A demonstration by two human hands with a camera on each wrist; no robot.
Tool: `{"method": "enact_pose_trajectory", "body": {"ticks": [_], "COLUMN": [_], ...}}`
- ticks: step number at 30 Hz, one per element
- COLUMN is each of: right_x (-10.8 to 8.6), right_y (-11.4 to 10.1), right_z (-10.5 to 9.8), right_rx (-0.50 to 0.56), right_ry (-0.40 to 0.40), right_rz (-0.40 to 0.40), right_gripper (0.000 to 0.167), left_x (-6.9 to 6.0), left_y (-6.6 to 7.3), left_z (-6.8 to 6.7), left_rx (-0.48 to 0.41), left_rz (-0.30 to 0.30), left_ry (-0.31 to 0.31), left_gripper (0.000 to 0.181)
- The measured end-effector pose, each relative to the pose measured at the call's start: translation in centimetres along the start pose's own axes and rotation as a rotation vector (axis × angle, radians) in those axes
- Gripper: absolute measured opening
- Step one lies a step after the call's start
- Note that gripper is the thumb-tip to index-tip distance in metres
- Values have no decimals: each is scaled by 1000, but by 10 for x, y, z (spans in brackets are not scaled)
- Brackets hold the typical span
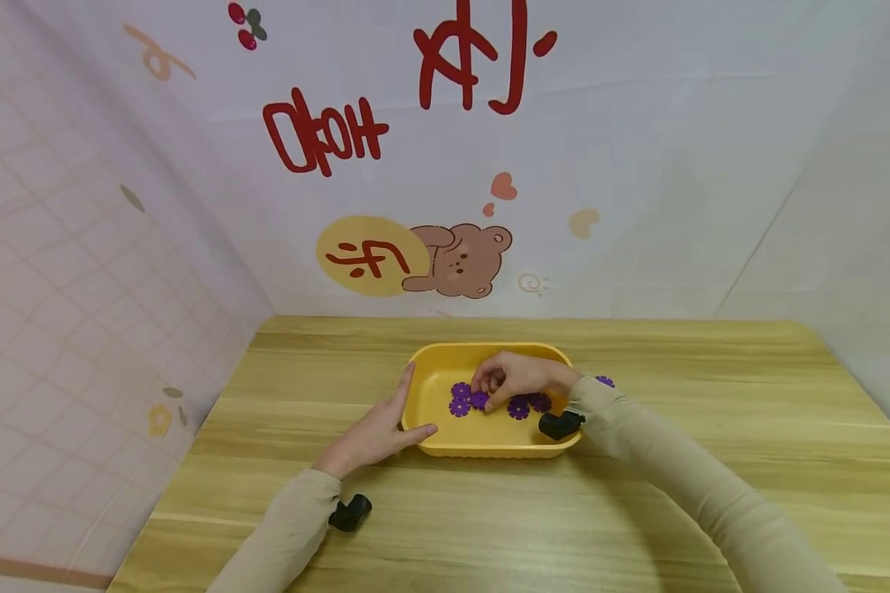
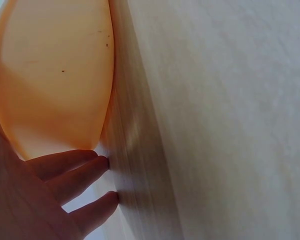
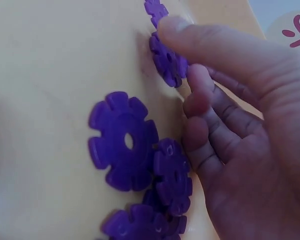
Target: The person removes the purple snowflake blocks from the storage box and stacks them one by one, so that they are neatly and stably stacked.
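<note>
My right hand [image 1: 517,375] reaches into a yellow plastic basin [image 1: 482,450] and pinches a purple snowflake disc [image 3: 165,62] between thumb and index finger. This notched disc is beside two other purple discs [image 1: 460,399] in the basin's left half. More purple discs [image 3: 124,140] lie in a loose, partly overlapping group below the hand in the right wrist view. At the basin's left end is my left hand [image 1: 371,432], fingers extended along the outer wall and thumb over the front rim. The left wrist view shows its fingertips [image 2: 102,162] close to the table.
Beyond the basin's right end, a purple disc [image 1: 604,381] is partly hidden by the right sleeve. The wood-grain table [image 1: 489,519] runs back to a printed white cloth [image 1: 638,165]. A black wrist device [image 1: 561,425] overlaps the basin's front right corner in view.
</note>
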State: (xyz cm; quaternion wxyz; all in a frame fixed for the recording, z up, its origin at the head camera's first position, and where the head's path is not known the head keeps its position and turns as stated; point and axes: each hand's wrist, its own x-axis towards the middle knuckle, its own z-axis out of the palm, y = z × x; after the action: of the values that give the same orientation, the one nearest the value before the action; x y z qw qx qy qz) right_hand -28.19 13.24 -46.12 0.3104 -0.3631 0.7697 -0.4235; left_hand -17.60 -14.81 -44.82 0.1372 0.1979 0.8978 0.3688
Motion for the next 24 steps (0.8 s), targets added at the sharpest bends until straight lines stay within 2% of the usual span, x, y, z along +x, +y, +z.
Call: {"method": "enact_pose_trajectory", "body": {"ticks": [9,16,24], "right_x": [-3,-8,-23], "right_y": [-5,-13,-34], "right_z": [-1,-7,-16], "right_rx": [4,-119,-114], "right_ry": [-9,48,112], "right_rz": [6,-35,-56], "right_gripper": [31,31,30], "left_x": [-1,-1,0], "left_y": [1,1,0], "left_z": [1,1,1], "left_rx": [-2,-12,-23], "left_rz": [0,-1,11], "left_ry": [4,-5,-3], "left_gripper": [104,104,104]}}
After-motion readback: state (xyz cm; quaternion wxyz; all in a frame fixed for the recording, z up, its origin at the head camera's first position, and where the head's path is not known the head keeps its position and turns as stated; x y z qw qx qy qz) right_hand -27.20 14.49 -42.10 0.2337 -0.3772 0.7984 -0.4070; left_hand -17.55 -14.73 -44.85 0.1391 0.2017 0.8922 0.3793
